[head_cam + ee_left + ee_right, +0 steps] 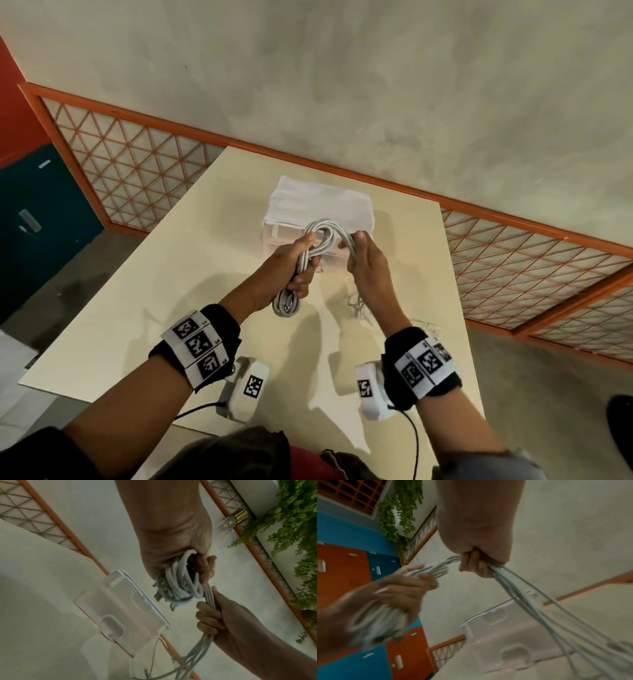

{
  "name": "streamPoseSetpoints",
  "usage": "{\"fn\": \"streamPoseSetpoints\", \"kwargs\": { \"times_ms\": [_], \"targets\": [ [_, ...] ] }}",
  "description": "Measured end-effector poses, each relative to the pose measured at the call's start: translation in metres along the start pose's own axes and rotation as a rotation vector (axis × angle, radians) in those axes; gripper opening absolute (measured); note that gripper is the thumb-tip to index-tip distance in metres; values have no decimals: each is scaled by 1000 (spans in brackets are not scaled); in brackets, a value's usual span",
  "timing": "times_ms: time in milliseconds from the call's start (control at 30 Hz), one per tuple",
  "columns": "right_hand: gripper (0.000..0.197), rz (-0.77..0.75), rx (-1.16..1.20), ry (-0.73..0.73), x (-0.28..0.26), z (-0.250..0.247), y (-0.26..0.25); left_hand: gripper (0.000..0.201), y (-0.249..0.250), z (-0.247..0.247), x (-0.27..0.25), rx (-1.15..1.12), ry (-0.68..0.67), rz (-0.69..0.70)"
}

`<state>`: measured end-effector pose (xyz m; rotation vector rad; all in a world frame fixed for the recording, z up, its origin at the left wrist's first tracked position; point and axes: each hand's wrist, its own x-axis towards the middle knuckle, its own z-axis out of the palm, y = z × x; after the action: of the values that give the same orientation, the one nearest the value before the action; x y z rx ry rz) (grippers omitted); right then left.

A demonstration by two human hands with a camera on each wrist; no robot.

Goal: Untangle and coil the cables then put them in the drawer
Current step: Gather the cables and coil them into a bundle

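Note:
A bundle of white cables [318, 236] is held in the air above the cream table [137, 308], in front of a small translucent white drawer unit [308, 202]. My left hand [291, 267] grips the coiled part [180, 582], whose lower loop hangs below the fist [286, 305]. My right hand [366, 263] grips several strands [209, 601] beside the coil. In the right wrist view these strands [530, 595] trail down toward the table. The drawer unit [123, 609] shows two drawer fronts with recessed handles.
More thin loose cable ends [359, 305] lie on the table below my right hand. An orange-framed lattice railing [137, 164] runs behind the table. Blue and orange lockers [342, 568] stand to the left. Hanging green plants [295, 534] are off to the side.

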<state>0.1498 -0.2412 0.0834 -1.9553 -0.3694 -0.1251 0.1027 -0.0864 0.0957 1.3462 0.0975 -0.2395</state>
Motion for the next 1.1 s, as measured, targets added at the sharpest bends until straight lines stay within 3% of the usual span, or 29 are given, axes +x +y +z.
{"fn": "streamPoseSetpoints", "kwargs": {
  "times_ms": [167,333,567,733,967,1100],
  "targets": [
    [36,14,52,83,-9,17,-19,37,3,10,3,-10,56,145],
    [47,141,149,63,-6,16,-32,30,0,15,6,-37,72,169],
    [64,216,163,-42,5,22,-18,28,-5,16,8,15,52,164],
    [56,214,65,-138,6,17,-23,33,-9,18,10,31,63,162],
    [53,241,140,-336,-3,-3,-32,39,-8,17,11,-61,-33,137],
    [56,225,167,-469,-13,3,-25,34,3,17,16,-176,-15,161]
  ]
}}
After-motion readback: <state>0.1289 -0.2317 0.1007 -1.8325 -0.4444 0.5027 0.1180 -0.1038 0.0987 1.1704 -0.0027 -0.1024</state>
